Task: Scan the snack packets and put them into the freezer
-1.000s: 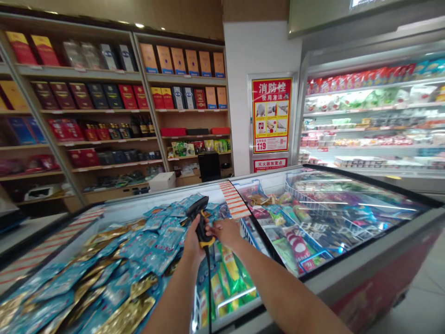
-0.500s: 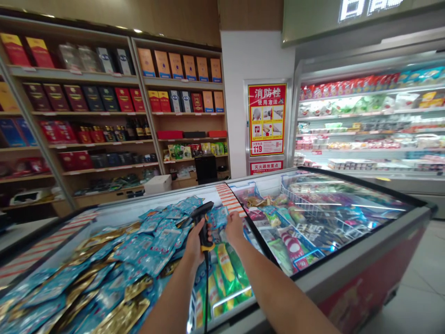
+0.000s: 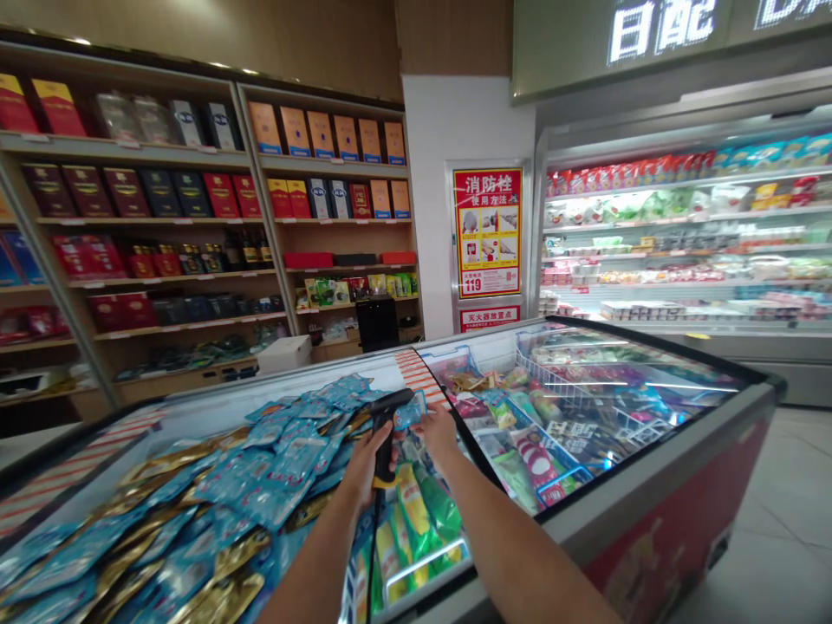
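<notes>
head view, forward-down, near freezer chest (image 3: 650, 511)

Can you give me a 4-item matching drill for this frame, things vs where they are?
Things:
1. scanner
2. blue packet
3. red poster
4. white box

Places:
A. on the white wall, between the shelves and the open cooler
B. in the left hand
C. behind the freezer, below the wooden shelves
D. at the right hand, in front of the scanner's head

Pairs: 1-B, 2-D, 3-A, 4-C
</notes>
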### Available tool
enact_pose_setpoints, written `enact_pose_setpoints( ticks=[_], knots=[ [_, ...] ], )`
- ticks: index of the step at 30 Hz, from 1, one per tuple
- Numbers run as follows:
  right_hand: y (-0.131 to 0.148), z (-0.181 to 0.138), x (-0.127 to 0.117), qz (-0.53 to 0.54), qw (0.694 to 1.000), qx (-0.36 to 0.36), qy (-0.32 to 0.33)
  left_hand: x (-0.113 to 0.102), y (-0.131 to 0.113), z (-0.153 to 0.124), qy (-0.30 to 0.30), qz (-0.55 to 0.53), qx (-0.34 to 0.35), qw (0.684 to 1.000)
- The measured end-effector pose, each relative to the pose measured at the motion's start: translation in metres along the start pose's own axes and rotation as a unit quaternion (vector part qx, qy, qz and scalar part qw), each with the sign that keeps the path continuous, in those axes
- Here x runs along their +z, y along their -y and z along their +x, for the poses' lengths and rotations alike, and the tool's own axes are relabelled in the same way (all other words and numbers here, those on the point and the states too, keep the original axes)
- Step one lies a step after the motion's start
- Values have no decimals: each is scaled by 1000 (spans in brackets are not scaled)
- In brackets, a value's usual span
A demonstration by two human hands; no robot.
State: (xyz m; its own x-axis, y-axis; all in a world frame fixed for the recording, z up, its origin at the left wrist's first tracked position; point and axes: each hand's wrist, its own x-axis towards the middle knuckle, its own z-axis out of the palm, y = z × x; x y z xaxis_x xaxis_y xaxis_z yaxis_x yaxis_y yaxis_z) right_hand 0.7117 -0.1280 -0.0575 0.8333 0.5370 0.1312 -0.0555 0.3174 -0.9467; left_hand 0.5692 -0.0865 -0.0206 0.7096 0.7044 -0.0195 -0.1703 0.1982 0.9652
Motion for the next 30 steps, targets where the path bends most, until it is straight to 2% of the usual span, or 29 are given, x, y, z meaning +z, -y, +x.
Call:
enact_pose_setpoints(
  ticks=[3, 6, 12, 17, 21, 27, 30],
  knots=[
    [-4, 6, 4, -91, 995, -15, -27, 0, 3, 2, 5, 14, 3, 1000],
    [-5, 11, 5, -118, 992, -2, -44, 0, 3, 2, 16, 19, -1, 1000],
    [4, 7, -2, -117, 993, -7, -28, 2, 0, 0, 15, 27, -24, 999],
    [5, 4, -4, -64, 998, 21, -20, 3, -2, -2, 3, 21, -32, 999],
    [0, 4, -2, -33, 999, 17, -13, 1, -3, -3, 7, 13, -43, 999],
    [7, 1, 1, -38, 997, 67, -12, 1, -3, -2, 14, 15, -51, 999],
    [8, 1, 2, -31, 997, 70, -17, 2, -2, -1, 19, 17, -44, 999]
  ],
)
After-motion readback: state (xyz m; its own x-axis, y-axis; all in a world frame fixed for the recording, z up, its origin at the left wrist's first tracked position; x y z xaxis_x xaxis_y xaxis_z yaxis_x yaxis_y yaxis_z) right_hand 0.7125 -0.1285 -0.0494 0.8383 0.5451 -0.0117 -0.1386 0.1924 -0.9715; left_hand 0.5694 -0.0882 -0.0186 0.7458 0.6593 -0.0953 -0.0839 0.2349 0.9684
